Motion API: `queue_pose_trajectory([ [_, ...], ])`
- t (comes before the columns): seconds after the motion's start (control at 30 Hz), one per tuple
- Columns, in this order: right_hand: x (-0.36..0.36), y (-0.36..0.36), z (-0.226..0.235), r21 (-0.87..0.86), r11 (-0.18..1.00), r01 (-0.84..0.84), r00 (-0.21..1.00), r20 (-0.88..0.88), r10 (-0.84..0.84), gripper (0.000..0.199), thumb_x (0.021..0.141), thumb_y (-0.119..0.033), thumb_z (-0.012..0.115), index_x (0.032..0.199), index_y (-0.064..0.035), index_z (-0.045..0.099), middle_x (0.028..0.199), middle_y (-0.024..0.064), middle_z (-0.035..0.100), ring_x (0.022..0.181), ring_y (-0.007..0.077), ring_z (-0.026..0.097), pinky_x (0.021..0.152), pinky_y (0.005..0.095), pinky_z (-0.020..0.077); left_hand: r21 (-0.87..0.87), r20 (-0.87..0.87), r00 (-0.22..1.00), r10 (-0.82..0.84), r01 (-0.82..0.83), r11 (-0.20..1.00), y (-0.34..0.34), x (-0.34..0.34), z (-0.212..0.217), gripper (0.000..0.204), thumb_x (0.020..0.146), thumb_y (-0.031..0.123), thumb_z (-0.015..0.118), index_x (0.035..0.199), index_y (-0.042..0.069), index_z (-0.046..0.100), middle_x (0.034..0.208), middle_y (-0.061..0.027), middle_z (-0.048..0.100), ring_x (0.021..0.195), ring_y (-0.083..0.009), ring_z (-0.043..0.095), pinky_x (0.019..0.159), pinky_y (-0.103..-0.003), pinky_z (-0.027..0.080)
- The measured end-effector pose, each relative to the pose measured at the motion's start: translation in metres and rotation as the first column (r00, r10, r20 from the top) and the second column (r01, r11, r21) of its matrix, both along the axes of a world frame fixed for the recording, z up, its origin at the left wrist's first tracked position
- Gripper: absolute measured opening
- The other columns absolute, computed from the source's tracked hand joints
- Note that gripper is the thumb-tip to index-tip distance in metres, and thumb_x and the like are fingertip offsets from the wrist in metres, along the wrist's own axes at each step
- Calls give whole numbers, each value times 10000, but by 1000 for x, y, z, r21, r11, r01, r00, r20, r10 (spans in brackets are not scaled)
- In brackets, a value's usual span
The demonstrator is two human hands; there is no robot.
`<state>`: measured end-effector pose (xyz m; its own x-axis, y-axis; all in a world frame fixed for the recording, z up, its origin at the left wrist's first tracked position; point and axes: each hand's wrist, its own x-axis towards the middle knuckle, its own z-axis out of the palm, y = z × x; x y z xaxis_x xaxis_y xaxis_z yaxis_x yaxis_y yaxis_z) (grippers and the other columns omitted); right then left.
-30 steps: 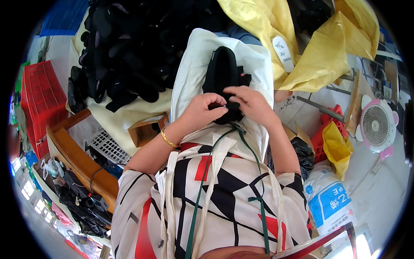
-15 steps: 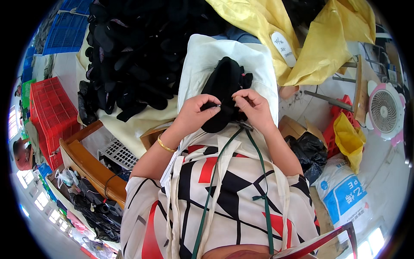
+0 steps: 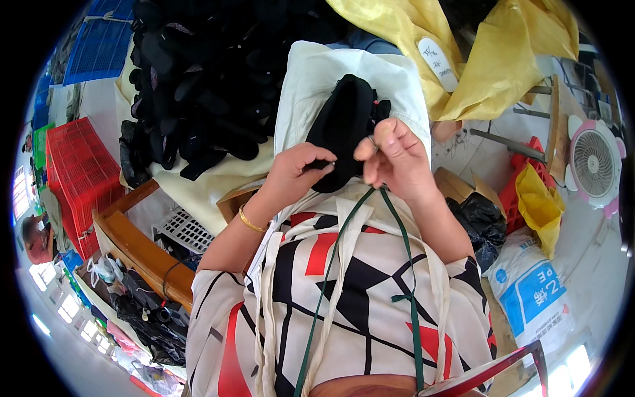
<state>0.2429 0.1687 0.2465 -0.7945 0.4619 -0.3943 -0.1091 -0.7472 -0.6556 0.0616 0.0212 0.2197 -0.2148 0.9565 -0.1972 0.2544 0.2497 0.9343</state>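
Note:
A black cloth shoe [image 3: 344, 109] lies on a white cloth [image 3: 301, 79] over my lap, its opening facing up. Close by the shoe's left side, my left hand [image 3: 296, 171] has its thumb and forefinger pinched on dark material at the edge. My right hand [image 3: 397, 159] is raised above the shoe's right side, fingers curled together. A ring-like metal band shows on one of its fingers. Whatever is between the right fingertips is too small to make out. Small dark trim with a pinkish spot sits at the shoe's right edge.
A big heap of black shoes [image 3: 205, 86] fills the far left. Yellow sacking [image 3: 503, 73] with a white insole-shaped card [image 3: 436, 64] lies far right. Red crates [image 3: 83, 185] and a wooden frame [image 3: 142, 255] stand left; a fan [image 3: 595, 162] and bags [image 3: 479, 225] sit right.
My right hand has lifted away from the shoe, up and to the right, and turned. My left hand stays pinched at the shoe. The view has shifted slightly.

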Motion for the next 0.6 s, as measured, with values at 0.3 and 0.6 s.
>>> queue_pose_trajectory([
  [0.3,105,79,10,-168,827,536,822,-121,-557,186,1068,-195,440,1023,-42,537,671,-41,369,550,83,354,796,338,556,244,-205,976,-66,116,963,-22,-7,-21,409,640,-151,660,978,71,721,929,-72,708,866,-268,653,760,-342,540],
  [0.6,164,127,-24,326,330,886,382,-110,-918,207,1003,-169,574,899,-6,500,684,-1,410,610,121,403,999,442,516,249,-195,981,3,46,967,-23,0,-30,414,618,-141,677,974,65,721,895,-81,706,860,-278,659,754,-351,545],
])
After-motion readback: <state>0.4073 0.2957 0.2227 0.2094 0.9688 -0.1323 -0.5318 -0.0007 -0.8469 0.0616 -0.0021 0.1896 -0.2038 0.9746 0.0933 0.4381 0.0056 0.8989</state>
